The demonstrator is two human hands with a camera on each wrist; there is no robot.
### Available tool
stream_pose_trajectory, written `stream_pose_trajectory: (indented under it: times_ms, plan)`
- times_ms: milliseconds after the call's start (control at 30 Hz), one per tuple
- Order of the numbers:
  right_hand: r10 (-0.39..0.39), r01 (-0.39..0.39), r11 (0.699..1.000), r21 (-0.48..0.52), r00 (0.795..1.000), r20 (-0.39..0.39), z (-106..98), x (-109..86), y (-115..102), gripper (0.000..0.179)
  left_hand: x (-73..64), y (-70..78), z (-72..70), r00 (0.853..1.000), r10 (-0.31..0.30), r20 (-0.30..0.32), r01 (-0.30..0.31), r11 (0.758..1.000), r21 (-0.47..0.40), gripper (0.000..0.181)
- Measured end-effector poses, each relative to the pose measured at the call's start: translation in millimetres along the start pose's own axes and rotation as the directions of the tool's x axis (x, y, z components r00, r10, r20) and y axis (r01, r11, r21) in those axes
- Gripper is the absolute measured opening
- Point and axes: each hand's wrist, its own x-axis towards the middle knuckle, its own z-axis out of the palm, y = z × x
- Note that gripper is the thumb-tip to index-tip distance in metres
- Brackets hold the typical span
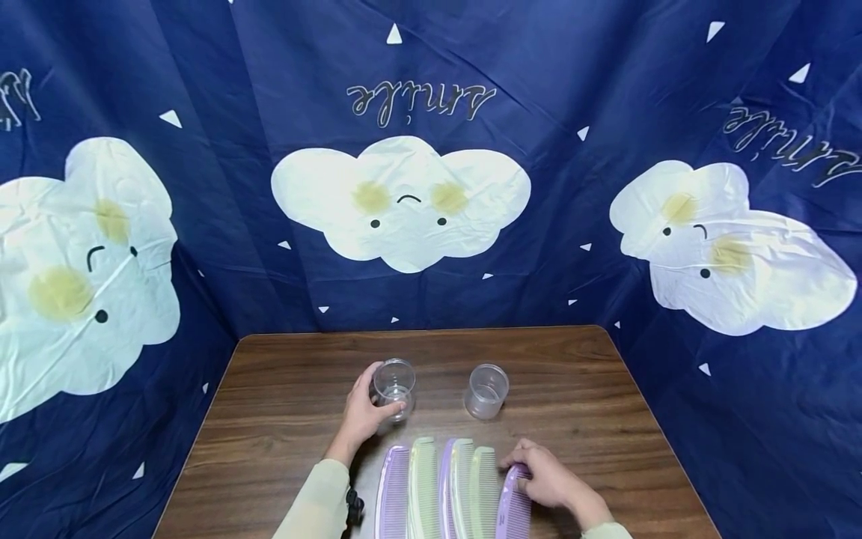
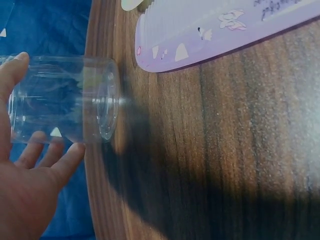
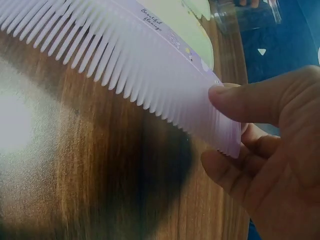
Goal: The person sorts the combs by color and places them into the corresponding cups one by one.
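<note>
With thumb and fingers around its side, my left hand (image 1: pixel 364 412) holds a clear plastic jar (image 1: pixel 395 378) upright on the table. In the left wrist view the jar (image 2: pixel 60 100) is see-through, its base on the wood. My right hand (image 1: pixel 547 477) pinches the far end of a purple comb (image 1: pixel 513 513) at the right of a row of combs. Its thumb lies on top and its fingers are underneath in the right wrist view, where the comb (image 3: pixel 145 65) shows its teeth and small printed lettering. Beside it in the row is a green comb (image 1: pixel 483 486).
Several more purple and green combs lie side by side, among them a purple comb (image 1: pixel 393 490) at the left end. A second clear jar (image 1: pixel 486 391) stands behind the row on the wooden table (image 1: pixel 283 389). A blue curtain (image 1: pixel 222 150) with printed clouds surrounds the table.
</note>
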Motion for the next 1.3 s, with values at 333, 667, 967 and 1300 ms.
stream_pose_trajectory:
  times_ms: [333, 667, 967, 1300]
  plan:
    - [-0.027, 0.028, 1.000, 0.013, 0.999, -0.016, -6, 4.5, -3, 0.024, 0.6, -1.9, -0.1, 1.000, -0.003, -0.004, 0.003, 1.000, -0.001, 0.094]
    - [0.003, -0.005, 0.995, 0.096, 1.000, 0.025, -13, 8.1, -4, 0.018, 0.0, -1.2, 0.5, 1.000, -0.009, -0.006, 0.009, 1.000, 0.003, 0.094]
    - [-0.025, 0.020, 0.993, 0.112, 0.999, 0.037, -18, 5.0, -6, 0.016, -0.5, 0.4, -0.4, 1.000, -0.017, 0.003, 0.017, 1.000, 0.011, 0.093]
    - [-0.108, 0.104, 0.983, 0.151, 0.994, 0.017, -25, 1.3, -5, 0.014, -0.1, 0.3, 0.9, 1.000, -0.017, -0.003, 0.017, 1.000, 0.026, 0.093]
